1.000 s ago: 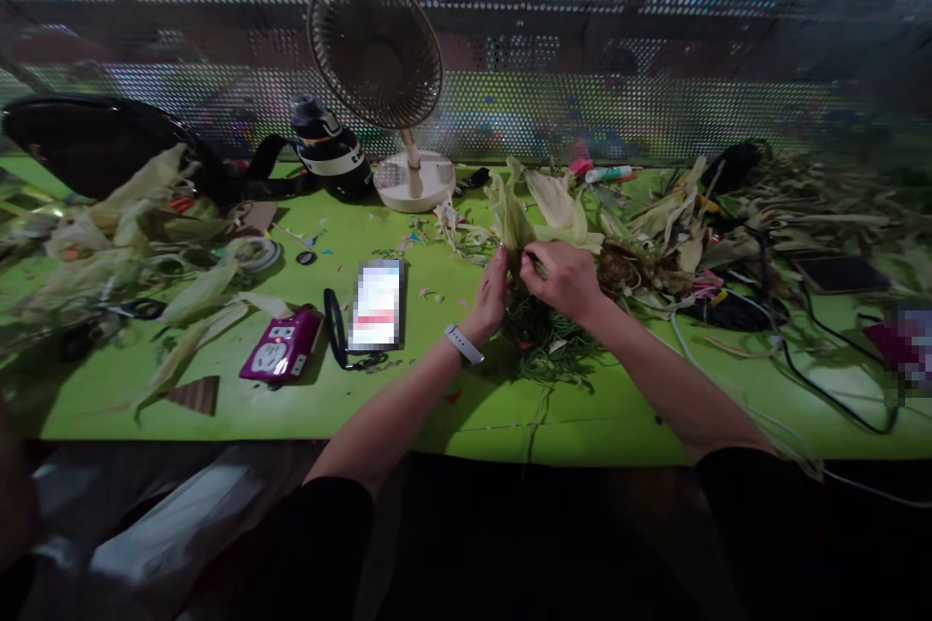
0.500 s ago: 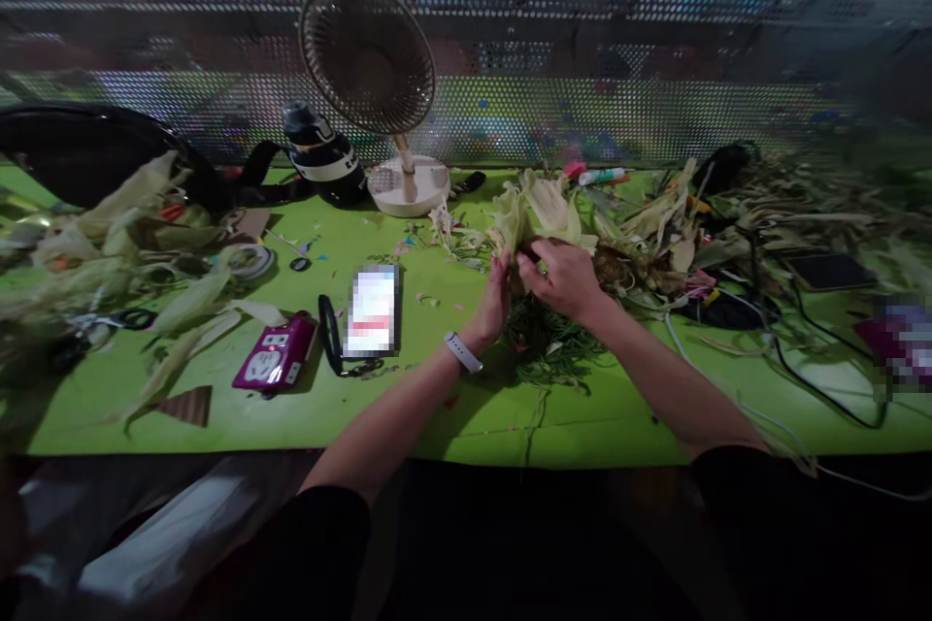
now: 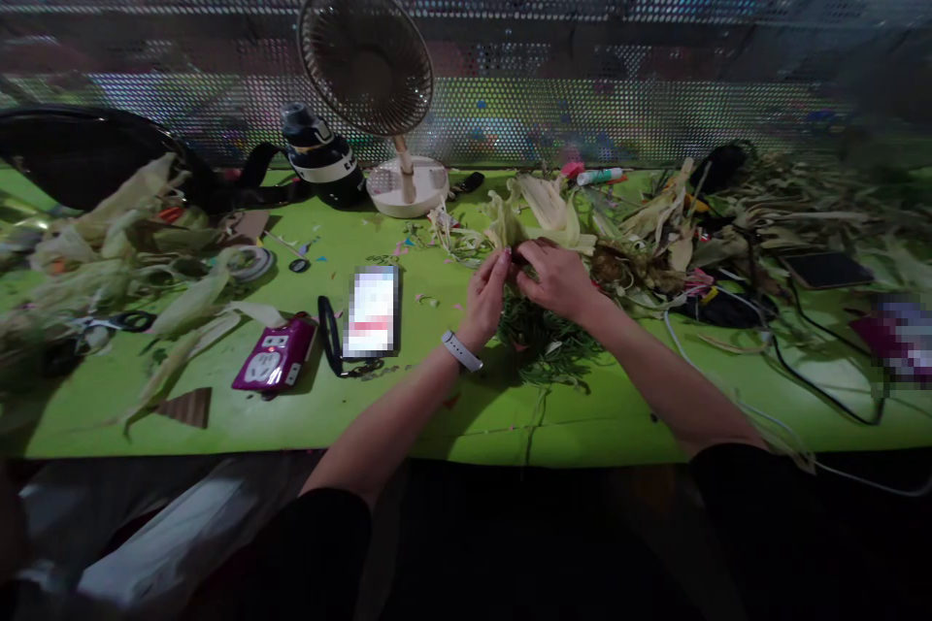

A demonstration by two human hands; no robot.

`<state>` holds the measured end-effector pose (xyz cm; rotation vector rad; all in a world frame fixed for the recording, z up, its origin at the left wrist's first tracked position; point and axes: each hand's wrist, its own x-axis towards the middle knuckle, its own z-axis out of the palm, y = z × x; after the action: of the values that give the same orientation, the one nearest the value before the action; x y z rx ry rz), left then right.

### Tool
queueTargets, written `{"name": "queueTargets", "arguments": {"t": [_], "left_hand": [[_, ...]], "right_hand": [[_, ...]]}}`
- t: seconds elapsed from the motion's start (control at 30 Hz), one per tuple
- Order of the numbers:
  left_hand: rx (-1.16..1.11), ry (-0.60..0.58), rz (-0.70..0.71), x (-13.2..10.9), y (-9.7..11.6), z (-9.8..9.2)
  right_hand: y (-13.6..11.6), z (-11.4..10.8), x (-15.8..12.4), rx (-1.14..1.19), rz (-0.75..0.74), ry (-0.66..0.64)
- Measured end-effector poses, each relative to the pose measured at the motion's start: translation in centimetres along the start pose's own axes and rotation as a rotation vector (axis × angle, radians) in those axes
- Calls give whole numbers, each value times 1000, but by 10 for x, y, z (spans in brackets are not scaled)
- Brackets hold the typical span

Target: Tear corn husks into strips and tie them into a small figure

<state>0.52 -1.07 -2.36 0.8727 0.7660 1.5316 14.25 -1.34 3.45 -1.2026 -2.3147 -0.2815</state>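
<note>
Both of my hands meet at the base of a pale green corn husk (image 3: 502,216) above the middle of the table. My left hand (image 3: 485,303) wears a white wristband and pinches the husk between thumb and fingers. Against it, my right hand (image 3: 559,283) has its fingers curled in on the same spot, hiding the exact point of contact. More dry husks (image 3: 548,202) fan out just behind the fingers. Below my hands lies a bundle of dark green leafy sprigs (image 3: 546,344), its stems trailing toward the table's front edge.
A phone (image 3: 371,312) and a purple power strip (image 3: 275,354) lie left of my hands. Farther back stand a fan (image 3: 408,184) and a black bottle (image 3: 325,160) before a perforated metal screen. Husk heaps cover both sides; scissors (image 3: 127,321) lie left, cables (image 3: 808,359) right.
My left fingers have folded from upright and extended into a pinch at the husk base. My right hand has shifted slightly left, and the husk now sits lower.
</note>
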Motion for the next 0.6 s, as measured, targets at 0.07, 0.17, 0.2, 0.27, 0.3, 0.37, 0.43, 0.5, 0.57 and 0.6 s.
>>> {"name": "queueTargets", "arguments": {"t": [0.07,0.17,0.2,0.27,0.3,0.37,0.43,0.5,0.57,0.6], "left_hand": [[2,-14,52,0,8,4],[23,47,149,1,14,7],[37,57,167,1,14,7],[71,49,177,2,15,7],[89,39,178,2,14,6],[130,11,188,2,13,6],[165,-21,220,3,12,5],[196,-55,268,4,11,5],[233,-68,325,4,10,5],[253,-71,350,3,11,5]], "right_hand": [[-1,1,0,4,-11,-6],[-1,2,-1,46,-5,13],[0,3,-1,70,5,19],[1,4,0,124,44,29],[1,5,0,152,72,37],[3,7,0,207,126,58],[4,8,1,247,156,75],[4,8,1,267,156,88],[4,7,2,278,130,109],[4,6,2,280,114,122]]}}
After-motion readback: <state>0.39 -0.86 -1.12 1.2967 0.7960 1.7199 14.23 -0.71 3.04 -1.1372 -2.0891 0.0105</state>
